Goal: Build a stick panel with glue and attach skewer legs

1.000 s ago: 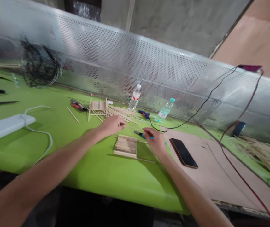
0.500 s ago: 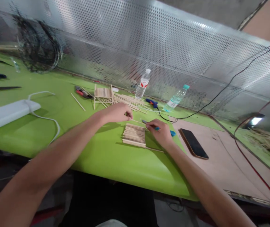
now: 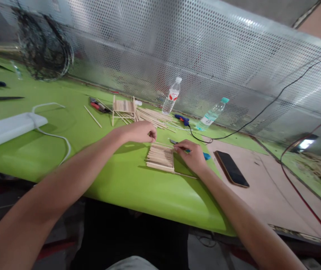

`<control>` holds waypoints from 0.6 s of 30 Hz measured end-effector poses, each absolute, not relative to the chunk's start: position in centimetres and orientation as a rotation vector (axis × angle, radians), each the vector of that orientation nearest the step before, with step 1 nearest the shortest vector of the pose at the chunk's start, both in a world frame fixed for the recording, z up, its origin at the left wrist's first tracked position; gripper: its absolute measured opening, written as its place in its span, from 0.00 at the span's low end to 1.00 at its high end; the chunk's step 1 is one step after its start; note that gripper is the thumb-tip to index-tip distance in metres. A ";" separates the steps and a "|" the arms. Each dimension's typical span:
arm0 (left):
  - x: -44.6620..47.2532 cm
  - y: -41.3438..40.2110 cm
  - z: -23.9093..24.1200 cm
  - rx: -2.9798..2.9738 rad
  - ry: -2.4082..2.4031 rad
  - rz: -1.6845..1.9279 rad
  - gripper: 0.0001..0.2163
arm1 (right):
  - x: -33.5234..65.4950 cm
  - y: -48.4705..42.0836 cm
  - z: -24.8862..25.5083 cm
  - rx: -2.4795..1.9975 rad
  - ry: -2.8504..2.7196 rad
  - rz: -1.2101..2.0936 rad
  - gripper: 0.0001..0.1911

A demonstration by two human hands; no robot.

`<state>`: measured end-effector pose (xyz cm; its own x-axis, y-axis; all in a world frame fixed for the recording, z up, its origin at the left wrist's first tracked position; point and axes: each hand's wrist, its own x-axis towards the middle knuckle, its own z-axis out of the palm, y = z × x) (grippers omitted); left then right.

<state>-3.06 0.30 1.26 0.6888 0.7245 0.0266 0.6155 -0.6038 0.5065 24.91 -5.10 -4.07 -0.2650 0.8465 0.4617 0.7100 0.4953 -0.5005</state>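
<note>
My left hand (image 3: 145,132) pinches one end of a thin wooden stick (image 3: 163,144). The fingertips of my right hand (image 3: 190,153) are closed at its other end. This stick runs along the far edge of a small panel of wooden sticks laid side by side (image 3: 160,156), flat on the green table. From the panel's near right corner a longer stick (image 3: 187,175) juts out to the right. Behind my right hand lies a blue-handled knife (image 3: 206,156), partly hidden by the hand, its blade tip showing beyond my fingers.
A small stick-built frame (image 3: 123,107), loose sticks (image 3: 156,119), pliers (image 3: 98,105) and a blue glue gun (image 3: 182,120) lie farther back. Two bottles (image 3: 172,96) (image 3: 212,115) stand near the perforated metal screen (image 3: 149,45). A phone (image 3: 231,168) lies right; a white power strip (image 3: 11,127) left.
The stick between my hands has come down toward me onto the panel's far edge. My left hand has moved slightly closer to the panel. The view has shifted a little.
</note>
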 end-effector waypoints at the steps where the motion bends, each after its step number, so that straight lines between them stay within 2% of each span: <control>1: -3.0 0.3 1.2 2.426 1.039 0.306 0.09 | 24.9 -5.1 -4.0 -1.280 -2.038 0.255 0.07; 18: -2.9 -0.3 1.8 2.414 1.125 0.240 0.10 | 25.0 -5.1 -4.3 -1.295 -2.041 0.249 0.06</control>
<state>-2.92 -0.29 1.77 0.6498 0.7593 -0.0361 0.6785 -0.5579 0.4779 25.03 -5.08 -4.27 -0.2584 0.8537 0.4522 0.7197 0.4824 -0.4994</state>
